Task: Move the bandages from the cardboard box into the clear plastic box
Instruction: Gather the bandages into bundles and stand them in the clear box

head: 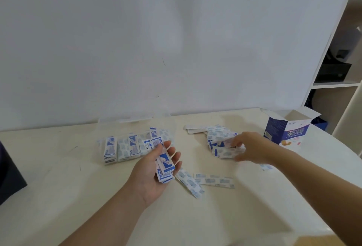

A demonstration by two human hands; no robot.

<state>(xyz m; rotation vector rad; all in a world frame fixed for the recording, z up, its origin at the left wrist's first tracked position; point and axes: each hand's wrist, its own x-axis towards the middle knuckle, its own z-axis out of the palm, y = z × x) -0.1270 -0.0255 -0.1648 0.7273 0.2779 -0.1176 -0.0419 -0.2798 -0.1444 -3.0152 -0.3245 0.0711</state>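
Observation:
My left hand (150, 173) is palm up over the table and holds a small stack of blue-and-white bandages (163, 164) between thumb and fingers. Just behind it the clear plastic box (109, 128) stands with its lid raised; several bandages are packed on edge inside it. My right hand (248, 147) reaches into a loose pile of bandages (219, 137) and pinches some at its near edge; motion blurs the fingers. The blue-and-white cardboard box (284, 130) stands upright at the right with its top flaps up.
Two stray bandages (213, 180) lie on the cream table (58, 157) in front of my hands, another by my right forearm. A dark object (9, 175) sits at the left edge. A white shelf unit (337, 69) rises at the right, past the table's curved edge.

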